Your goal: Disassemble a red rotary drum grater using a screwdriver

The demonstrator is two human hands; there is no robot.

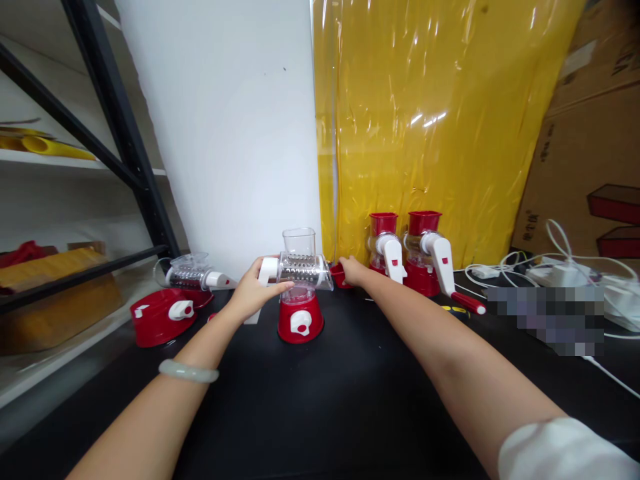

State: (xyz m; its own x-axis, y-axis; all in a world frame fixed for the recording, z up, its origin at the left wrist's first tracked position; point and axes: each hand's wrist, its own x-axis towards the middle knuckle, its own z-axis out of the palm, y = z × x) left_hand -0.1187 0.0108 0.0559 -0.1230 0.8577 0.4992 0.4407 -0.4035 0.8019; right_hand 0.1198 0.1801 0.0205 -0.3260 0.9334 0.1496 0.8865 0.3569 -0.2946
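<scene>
A rotary drum grater (301, 319) stands upright on the black table, with a red base, a white knob, a clear housing and a perforated metal drum. My left hand (251, 292) is closed around its white crank side, thumb lying along the housing and fingers hidden behind. To the right of the clear spout, my right hand (353, 271) grips a small red plastic piece (339, 275). That piece is apart from the grater's base, and my fingers partly cover it.
Left of me lie a loose red base (161, 318) and a clear grater body with drum (189, 274). Two more graters with red hoppers (424, 221) stand at the back right. White cables and adapters (563, 275) lie further right. A metal-framed shelf (113, 100) borders the left side.
</scene>
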